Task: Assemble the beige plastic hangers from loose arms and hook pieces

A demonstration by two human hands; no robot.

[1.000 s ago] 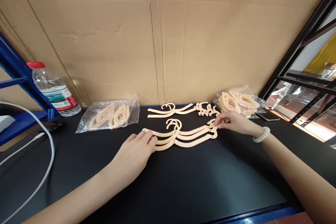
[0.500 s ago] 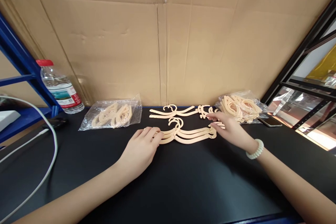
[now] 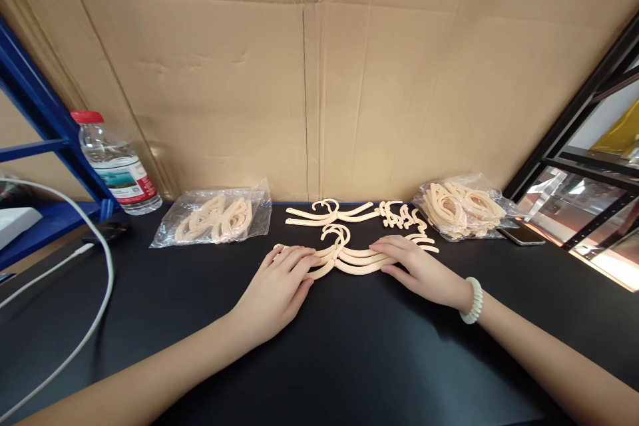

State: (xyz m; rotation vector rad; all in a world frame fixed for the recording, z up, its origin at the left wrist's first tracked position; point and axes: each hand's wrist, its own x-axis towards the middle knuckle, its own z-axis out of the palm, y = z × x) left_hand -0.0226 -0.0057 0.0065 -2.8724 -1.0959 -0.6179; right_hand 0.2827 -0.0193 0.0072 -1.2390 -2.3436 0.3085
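Several cream plastic clothes hangers (image 3: pixel 359 267) lie close together on the black table, their hooks pointing away from me. My left hand (image 3: pixel 273 287) covers their left arms, with fingers laid over the top and thumb along the near side. Over the right arms, my right hand (image 3: pixel 428 274) has its fingers on top and its thumb at the near edge, closed around them. Both hands hide the outer ends. Behind these lie more hanger parts (image 3: pixel 355 214) with hooks, and small S-shaped pieces (image 3: pixel 402 216). Loose arm ends (image 3: pixel 424 241) show just beyond my right fingers.
Clear plastic bags of hanger parts lie at the back left (image 3: pixel 214 216) and back right (image 3: pixel 462 210). A phone (image 3: pixel 522 233) rests beside the right bag. A water bottle (image 3: pixel 122 170) and a white cable (image 3: pixel 107 266) are at left. A cardboard wall (image 3: pixel 224 80) stands behind.
My right hand has moved left and nearer, from the small pieces onto the hangers' right arms. My left hand stays on the left arms, its thumb now at their near side.
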